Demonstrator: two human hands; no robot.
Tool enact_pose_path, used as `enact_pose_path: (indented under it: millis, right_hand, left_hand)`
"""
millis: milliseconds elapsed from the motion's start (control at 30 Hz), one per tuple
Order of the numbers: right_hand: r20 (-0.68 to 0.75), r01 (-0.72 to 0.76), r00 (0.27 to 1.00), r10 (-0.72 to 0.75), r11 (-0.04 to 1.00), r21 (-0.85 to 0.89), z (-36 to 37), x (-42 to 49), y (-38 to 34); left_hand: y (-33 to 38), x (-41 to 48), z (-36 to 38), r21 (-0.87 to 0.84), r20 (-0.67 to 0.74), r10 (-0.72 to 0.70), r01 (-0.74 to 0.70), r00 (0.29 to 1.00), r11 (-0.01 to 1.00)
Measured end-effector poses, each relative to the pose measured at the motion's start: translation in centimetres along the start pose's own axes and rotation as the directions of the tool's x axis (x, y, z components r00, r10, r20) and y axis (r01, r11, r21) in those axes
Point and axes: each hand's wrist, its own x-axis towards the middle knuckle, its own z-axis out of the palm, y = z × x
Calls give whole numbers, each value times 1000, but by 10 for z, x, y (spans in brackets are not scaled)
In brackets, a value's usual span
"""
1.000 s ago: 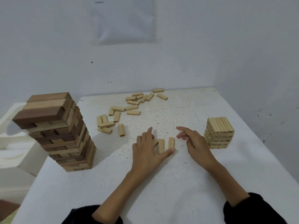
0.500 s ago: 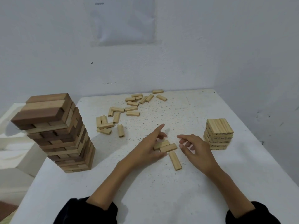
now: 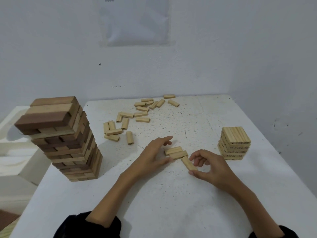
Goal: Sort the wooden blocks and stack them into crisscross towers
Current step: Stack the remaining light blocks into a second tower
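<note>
Two small pale blocks [image 3: 176, 152] lie side by side on the white table [image 3: 154, 194], and my left hand [image 3: 152, 155] holds them between thumb and fingers. A third small block [image 3: 188, 163] lies crosswise at their right end, pinched between the thumb and fingers of my right hand [image 3: 211, 166]. A short tower of small pale blocks [image 3: 234, 143] stands at the right. A tall crisscross tower of larger brown and tan blocks [image 3: 63, 140] stands at the left. Several loose small blocks [image 3: 135, 115] are scattered at the back.
The table's left edge runs just behind the tall tower; white foam pieces [image 3: 15, 152] sit beyond it. Walls close the back and right sides. A sheet of paper [image 3: 135, 19] hangs on the back wall.
The blocks that stood side by side pointing away now lie turned: two crosswise under my left hand, one pulled apart. My right hand has moved in and closed on that third block.
</note>
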Motion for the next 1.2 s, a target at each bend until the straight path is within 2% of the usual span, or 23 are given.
enact_pose_path:
  millis: [100, 367, 567, 700, 833, 900, 967, 1033, 1200]
  right_hand:
    - [-2, 37, 999, -37, 999, 13, -2, 1, 1]
    - [-21, 127, 991, -131, 983, -131, 5, 26, 2]
    - [12, -8, 1000, 9, 997, -71, 4, 32, 4]
    - [4, -23, 1000, 24, 998, -61, 10, 28, 1]
    - [-38, -76, 997, 68, 954, -289, 11, 21, -3]
    - [17, -144, 985, 169, 884, -445, 14, 15, -6]
    - [104, -141, 965, 240, 811, -567, 20, 7, -9]
    - [147, -124, 954, 259, 795, -594, 25, 4, -12]
    - [173, -78, 955, 240, 771, -633, 33, 11, -13]
  left_hand:
    - [-2, -5, -6, 44, -66, 47, -44, 997, 998]
    - [5, -10, 2, 94, -104, -36, 46, 994, 995]
    - [8, -6, 12, 159, -122, -37, 56, 992, 986]
    - [4, -2, 6, 141, -53, -19, 27, 998, 990]
    - [1, -1, -3, 186, 36, -30, 23, 999, 982]
    - [2, -6, -3, 331, 93, -106, 69, 990, 941]
    - [4, -13, 3, 487, 129, -168, 85, 977, 869]
    - [7, -18, 10, 554, 157, -186, 70, 970, 830]
    - [9, -18, 17, 542, 176, -146, 28, 973, 840]
